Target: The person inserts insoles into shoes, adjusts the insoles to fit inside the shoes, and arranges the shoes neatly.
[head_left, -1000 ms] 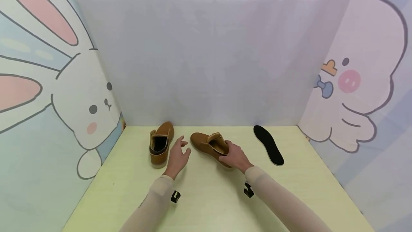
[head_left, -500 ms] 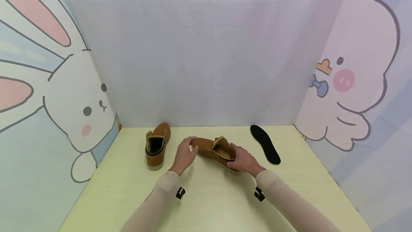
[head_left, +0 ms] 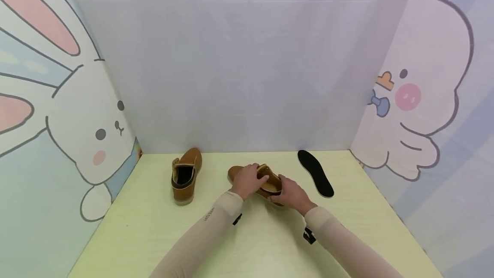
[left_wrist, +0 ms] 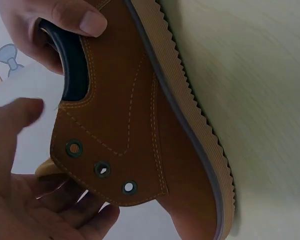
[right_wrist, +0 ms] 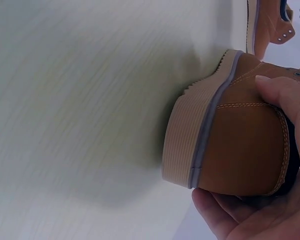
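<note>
A brown lace-up shoe (head_left: pixel 234 171) without laces stands on the table between both hands, toe toward the left. My right hand (head_left: pixel 294 194) grips its heel, the thumb on the near side and fingers round the far side; the right wrist view shows the heel (right_wrist: pixel 240 145) in that hand. My left hand (head_left: pixel 246 180) lies over the tongue and eyelets. In the left wrist view the left fingers (left_wrist: pixel 102 220) reach behind the eyelet flap (left_wrist: pixel 102 167), while the left thumb (left_wrist: pixel 27 110) stands apart from the leather. The tan inside of the shoe shows.
A matching brown shoe (head_left: pixel 184 194) with a dark inside stands at the left, toe away. On the right lies a black insole (head_left: pixel 316 174). A pale hanging sheet (head_left: pixel 247 76) closes the back, with cartoon-printed sides.
My left hand has come from beside the toe onto the shoe's tongue area. My right hand keeps hold of the heel, and the shoe has shifted slightly nearer.
</note>
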